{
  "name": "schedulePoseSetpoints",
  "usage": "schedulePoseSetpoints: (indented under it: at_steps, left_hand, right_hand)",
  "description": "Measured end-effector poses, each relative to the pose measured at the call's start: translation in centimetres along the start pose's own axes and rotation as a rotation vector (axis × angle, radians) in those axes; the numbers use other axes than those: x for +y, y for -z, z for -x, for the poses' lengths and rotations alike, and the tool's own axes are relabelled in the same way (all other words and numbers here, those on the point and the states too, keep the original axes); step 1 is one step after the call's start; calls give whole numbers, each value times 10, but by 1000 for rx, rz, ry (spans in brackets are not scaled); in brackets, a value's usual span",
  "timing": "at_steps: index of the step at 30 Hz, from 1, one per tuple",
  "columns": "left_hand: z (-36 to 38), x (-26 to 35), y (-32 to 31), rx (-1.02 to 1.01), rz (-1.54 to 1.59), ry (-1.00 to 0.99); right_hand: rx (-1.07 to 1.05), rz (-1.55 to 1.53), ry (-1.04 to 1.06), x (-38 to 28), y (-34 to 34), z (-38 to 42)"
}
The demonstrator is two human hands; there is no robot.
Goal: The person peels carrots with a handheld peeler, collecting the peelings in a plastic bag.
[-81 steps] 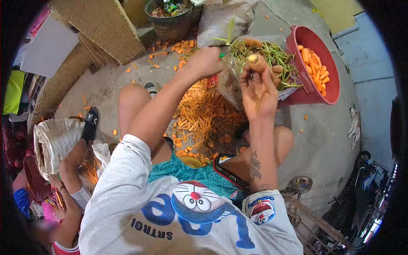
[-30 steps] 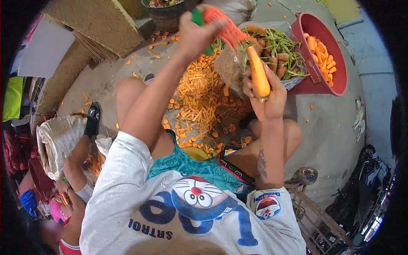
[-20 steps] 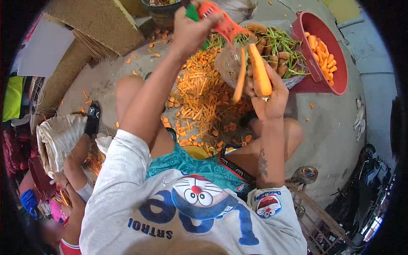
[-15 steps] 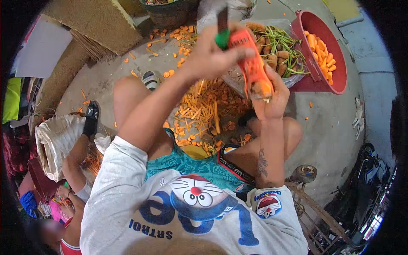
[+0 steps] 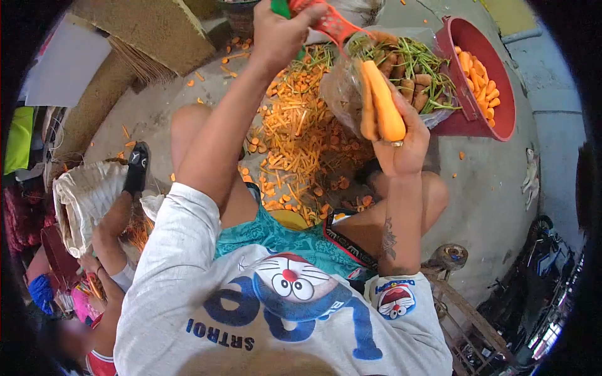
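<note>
My left hand (image 5: 279,37) is closed at the top of the view. It grips an orange perforated plastic peeler (image 5: 335,24) together with a green handle (image 5: 280,7); the blade of that tool is out of view. My right hand (image 5: 404,141) is closed around a peeled carrot (image 5: 387,106), its thick end toward my palm. A second, browner carrot (image 5: 368,113) lies alongside it in the same grasp. Behind this hand, an open plastic bag (image 5: 338,94) holds unpeeled carrots (image 5: 421,84) and green stalks (image 5: 411,56).
Peelings and carrot ends (image 5: 295,138) cover the floor between my legs. At the right, a tilted red tub (image 5: 506,75) contains peeled carrots (image 5: 480,81). Another person (image 5: 106,301) sits at lower left by a white sack (image 5: 88,194). A metal-framed cart (image 5: 470,313) stands lower right.
My left hand has moved up and left with the peeler, away from the carrots. The carrots in my right hand, covered by the peeler before, now show. My right hand has barely moved.
</note>
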State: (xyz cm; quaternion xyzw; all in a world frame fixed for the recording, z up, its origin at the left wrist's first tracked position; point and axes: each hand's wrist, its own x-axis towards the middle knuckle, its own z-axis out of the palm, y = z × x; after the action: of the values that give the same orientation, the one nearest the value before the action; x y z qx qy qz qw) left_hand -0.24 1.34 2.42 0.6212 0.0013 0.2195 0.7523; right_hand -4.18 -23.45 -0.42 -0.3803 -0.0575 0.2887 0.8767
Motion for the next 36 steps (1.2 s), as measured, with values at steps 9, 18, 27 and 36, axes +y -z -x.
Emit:
schedulePoseSetpoints:
  at_steps: [9, 18, 27, 36]
  left_hand:
    - [18, -27, -14, -148, -263, -308]
    - [38, -29, -36, -143, -69, -311]
    - [42, -19, -29, -156, -126, -274]
    - [21, -23, -8, -38, -159, -192]
  right_hand:
    - [215, 17, -2, -4, -16, -1]
    - [276, 74, 108, 0, -16, -4]
    - [51, -80, 46, -2, 7, -4]
    - [-267, -240, -24, -1, 33, -10]
